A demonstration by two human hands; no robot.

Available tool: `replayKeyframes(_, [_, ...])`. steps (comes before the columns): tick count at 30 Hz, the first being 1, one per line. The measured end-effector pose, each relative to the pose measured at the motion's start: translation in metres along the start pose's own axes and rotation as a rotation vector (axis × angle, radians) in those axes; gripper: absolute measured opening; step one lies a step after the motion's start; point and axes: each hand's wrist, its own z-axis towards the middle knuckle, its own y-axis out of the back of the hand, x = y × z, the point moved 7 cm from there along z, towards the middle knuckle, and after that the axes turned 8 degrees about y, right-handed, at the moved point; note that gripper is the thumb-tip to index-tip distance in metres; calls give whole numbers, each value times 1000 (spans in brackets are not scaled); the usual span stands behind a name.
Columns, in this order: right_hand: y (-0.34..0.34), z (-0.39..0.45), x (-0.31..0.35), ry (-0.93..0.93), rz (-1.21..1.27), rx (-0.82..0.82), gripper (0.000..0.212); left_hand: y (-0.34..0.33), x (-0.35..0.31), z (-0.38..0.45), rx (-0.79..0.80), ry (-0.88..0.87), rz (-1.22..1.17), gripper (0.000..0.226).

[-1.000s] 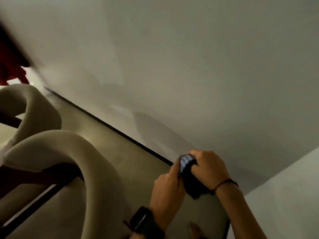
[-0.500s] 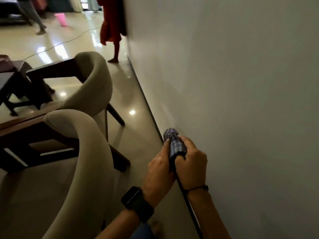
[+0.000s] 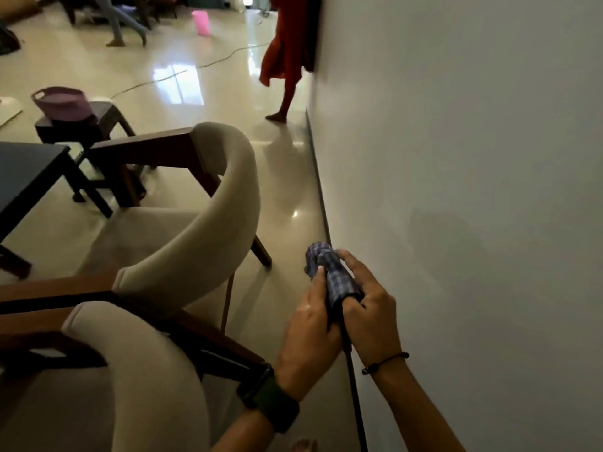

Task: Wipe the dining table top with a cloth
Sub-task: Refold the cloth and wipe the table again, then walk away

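— Both hands are on the cloth in the head view: the left hand pinches its bunched checked end from one side, and the right hand curls round the lower part, two fingers lying along the fabric. It looks like folding or wringing, though I can't say which.

— And where is the cloth in the room?

— Held in the air at about waist level, right by the white wall, above the dark skirting line. It touches no surface.

— What about the dining table?

— A dark table top shows at the left edge, well apart from the hands, with two cream upholstered chairs between it and the person. I take that to be the table meant, but only a corner is visible.

— So how far along is the wiping?

— Judging by this, it hasn't begun here: the cloth is bundled, not spread, and nowhere near the top. Still to do: get to the table, open the cloth flat, and pass it over the whole surface.

— Anything else around?

— A purple tub on a dark stool, a pink bucket on the glossy floor, and people farther off.
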Motion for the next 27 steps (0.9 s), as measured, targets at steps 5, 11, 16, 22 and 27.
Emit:
replayKeyframes(5, [-43,87,-23,-79,223,200,47,26,9,72,-86,67,46,73])
replayKeyframes(11, [-70,216,-56,-164,150,598,49,35,5,182,-103,181,77,70])
replayKeyframes(16, [-76,334,-70,-142,101,717,45,37,-21,281,-109,226,41,76])
replayKeyframes(22, [-109,449,-71,-85,200,651,47,74,-29,391,-238,210,131,77])
replayKeyframes(27, [-167,529,-81,-128,341,643,46,119,-7,485,-310,247,194,79])
